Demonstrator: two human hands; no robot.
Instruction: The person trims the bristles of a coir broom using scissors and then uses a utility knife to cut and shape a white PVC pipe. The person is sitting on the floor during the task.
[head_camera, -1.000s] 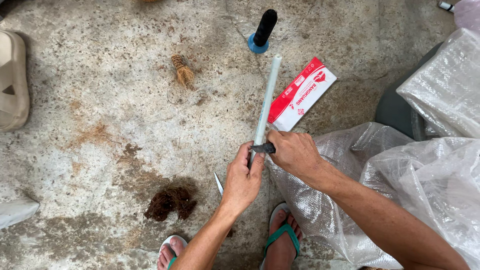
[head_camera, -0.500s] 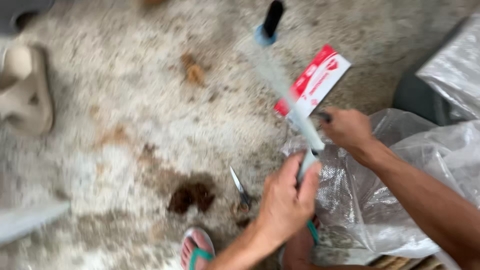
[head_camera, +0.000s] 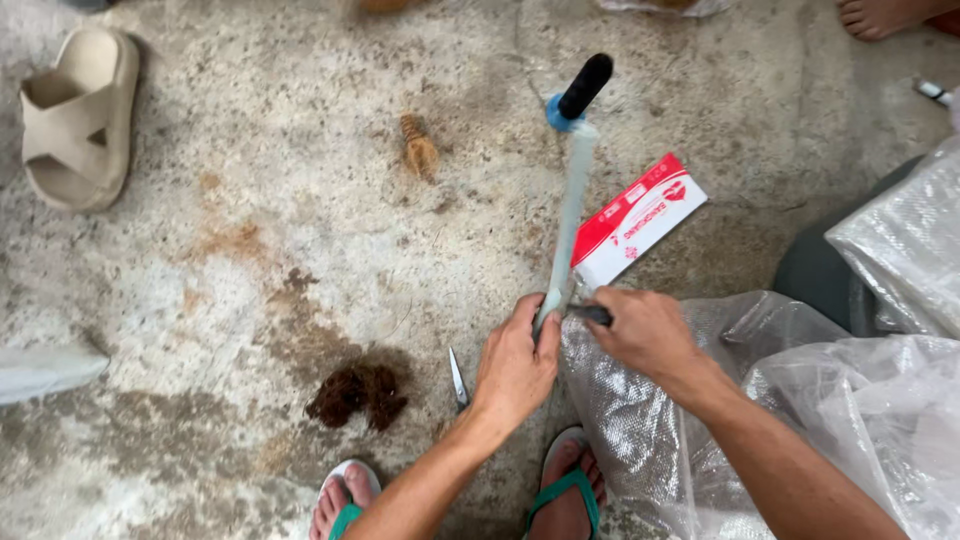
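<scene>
Left hand (head_camera: 515, 365) closed around the lower end of a pale tube (head_camera: 568, 215), which runs up and away over the concrete floor (head_camera: 250, 200) to a blue collar (head_camera: 558, 112) and black handle (head_camera: 585, 85). Right hand (head_camera: 645, 330) closed on a small dark tool (head_camera: 592, 314), set against the tube just beside the left thumb. A red-and-white box (head_camera: 636, 220) lies just right of the tube. Clear plastic sacks (head_camera: 850, 400) right; a blade (head_camera: 458, 380) and brown fibre clump (head_camera: 358, 395) near the left hand; a beige sandal (head_camera: 75, 115) far left.

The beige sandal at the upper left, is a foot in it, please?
No, the beige sandal lies empty on the concrete floor, far from both hands.
</scene>
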